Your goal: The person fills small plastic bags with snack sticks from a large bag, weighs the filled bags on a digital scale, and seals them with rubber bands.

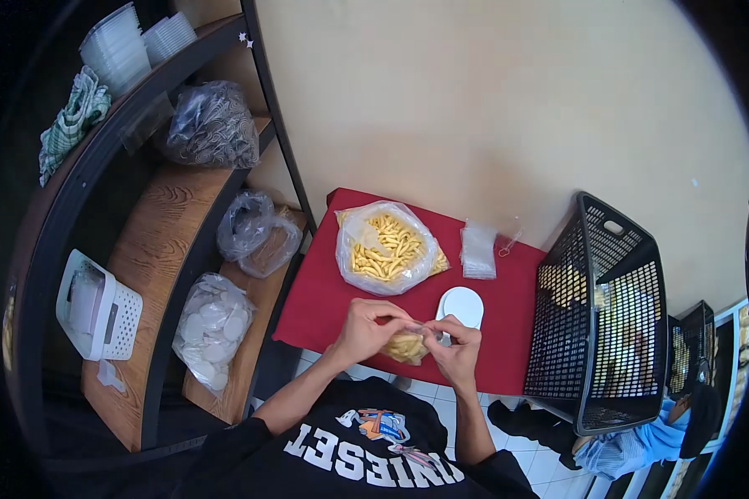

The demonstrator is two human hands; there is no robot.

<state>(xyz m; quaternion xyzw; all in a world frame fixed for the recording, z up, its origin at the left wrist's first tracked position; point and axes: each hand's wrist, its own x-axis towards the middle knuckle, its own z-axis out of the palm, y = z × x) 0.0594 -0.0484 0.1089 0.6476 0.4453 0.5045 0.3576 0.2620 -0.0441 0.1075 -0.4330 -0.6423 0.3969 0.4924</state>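
Both hands meet at the top of a small clear bag [405, 348] filled with yellow snack pieces, near the front edge of the red table [316, 312]. My left hand [369, 330] pinches the bag's neck from the left. From the right, my right hand [455, 349] pinches the same neck, its fingers pressed together. A white round scale [461, 308] sits just behind my right hand, partly covered by it. Farther back lies a large open plastic bag [387, 249] of yellow pieces. Flat clear bags [478, 251] rest at the table's back, beside a thin loop [509, 241].
A black crate [587, 333] with yellow contents stands at the right. Left, wooden shelves [162, 224] hold bags [214, 328], a white basket [125, 320] and stacked clear containers [116, 50]. Another person in blue [632, 449] is at the lower right.
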